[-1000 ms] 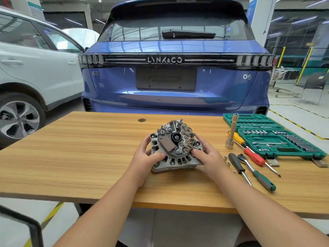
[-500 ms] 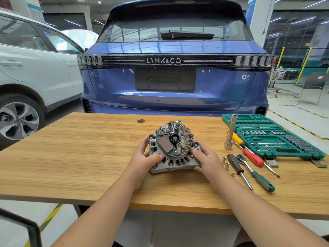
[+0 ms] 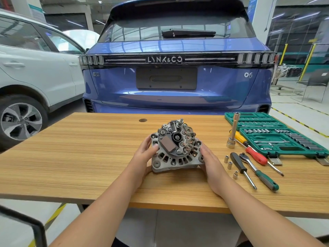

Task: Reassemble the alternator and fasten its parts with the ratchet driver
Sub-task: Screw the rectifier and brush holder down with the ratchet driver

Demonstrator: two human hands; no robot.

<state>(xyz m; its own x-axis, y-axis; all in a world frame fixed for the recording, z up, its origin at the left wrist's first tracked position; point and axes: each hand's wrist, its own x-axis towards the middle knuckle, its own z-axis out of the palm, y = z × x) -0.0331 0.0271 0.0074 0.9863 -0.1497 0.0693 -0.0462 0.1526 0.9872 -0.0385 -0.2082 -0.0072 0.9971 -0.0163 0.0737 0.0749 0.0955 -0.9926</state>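
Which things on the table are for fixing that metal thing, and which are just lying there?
For the job: alternator, held by left hand and right hand; ratchet driver; small sockets.

Just lying about: red screwdriver, black screwdriver, green socket case.

alternator (image 3: 175, 148) | grey, tilted, open-faced | ratchet driver (image 3: 258, 171) | flat, right
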